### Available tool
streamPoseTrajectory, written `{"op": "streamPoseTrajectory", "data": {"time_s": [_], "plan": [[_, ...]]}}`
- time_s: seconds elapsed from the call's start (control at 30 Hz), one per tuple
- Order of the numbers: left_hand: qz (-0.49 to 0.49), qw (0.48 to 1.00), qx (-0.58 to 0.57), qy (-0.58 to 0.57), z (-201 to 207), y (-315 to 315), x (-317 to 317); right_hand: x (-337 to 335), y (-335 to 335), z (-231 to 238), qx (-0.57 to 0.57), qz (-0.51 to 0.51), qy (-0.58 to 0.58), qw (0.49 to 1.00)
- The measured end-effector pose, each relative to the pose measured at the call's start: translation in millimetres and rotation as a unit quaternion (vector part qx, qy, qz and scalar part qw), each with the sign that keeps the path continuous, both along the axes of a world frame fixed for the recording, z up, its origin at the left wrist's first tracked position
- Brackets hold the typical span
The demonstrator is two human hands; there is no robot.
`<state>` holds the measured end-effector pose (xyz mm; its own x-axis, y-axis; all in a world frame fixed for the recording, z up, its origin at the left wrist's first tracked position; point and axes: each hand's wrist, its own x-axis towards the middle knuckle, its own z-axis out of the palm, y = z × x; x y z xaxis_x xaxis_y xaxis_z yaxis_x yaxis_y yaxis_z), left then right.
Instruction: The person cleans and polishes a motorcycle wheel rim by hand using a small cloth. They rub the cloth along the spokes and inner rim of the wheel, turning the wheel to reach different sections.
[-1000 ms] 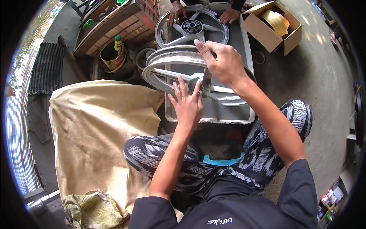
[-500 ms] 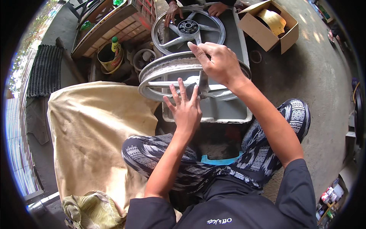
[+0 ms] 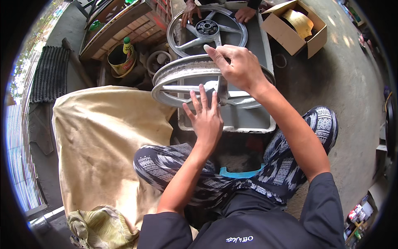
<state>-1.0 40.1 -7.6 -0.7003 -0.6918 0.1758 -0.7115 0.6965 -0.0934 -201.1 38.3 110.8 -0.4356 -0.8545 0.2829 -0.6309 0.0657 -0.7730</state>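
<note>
A grey-white spoked motorcycle wheel rim (image 3: pixel 176 73) stands tilted over a shallow grey tray (image 3: pixel 253 123). My right hand (image 3: pixel 240 68) curls over its upper edge, thumb stretched out to the left; whether a small thing is also under those fingers is hidden. My left hand (image 3: pixel 208 124) is open, fingers spread, with the fingertips against or just in front of the rim's lower spokes and hub. Beyond it, a second spoked wheel rim (image 3: pixel 184 45) lies in the tray's far part. Another person's two hands (image 3: pixel 191 12) rest on that far rim.
An open cardboard box (image 3: pixel 282 35) with a curved yellowish sheet sits at the far right. To the left are a bucket (image 3: pixel 120 62) holding a green-capped bottle, a wooden crate (image 3: pixel 120 29) and a tan cloth (image 3: pixel 103 133). A light-blue plastic edge (image 3: pixel 242 172) shows between my knees.
My left hand has shifted slightly right along the near rim, while my right hand keeps its hold. One of the other person's hands has slid toward the far rim's right side.
</note>
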Motion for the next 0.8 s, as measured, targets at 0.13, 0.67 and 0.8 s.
{"op": "streamPoseTrajectory", "data": {"time_s": [0.13, 0.67, 0.8], "plan": [[0.008, 1.0, 0.012, 0.026, 6, -11, -7, -5, -2, -4, -0.024, 0.008, 0.01, 1.0], [0.016, 1.0, 0.001, 0.01, 10, -4, -11, -2, 0, 1, -0.013, 0.025, 0.0, 1.0], [-0.01, 0.998, -0.035, -0.052, 9, 10, -4, 2, 1, 2, -0.005, 0.019, 0.001, 1.0]]}}
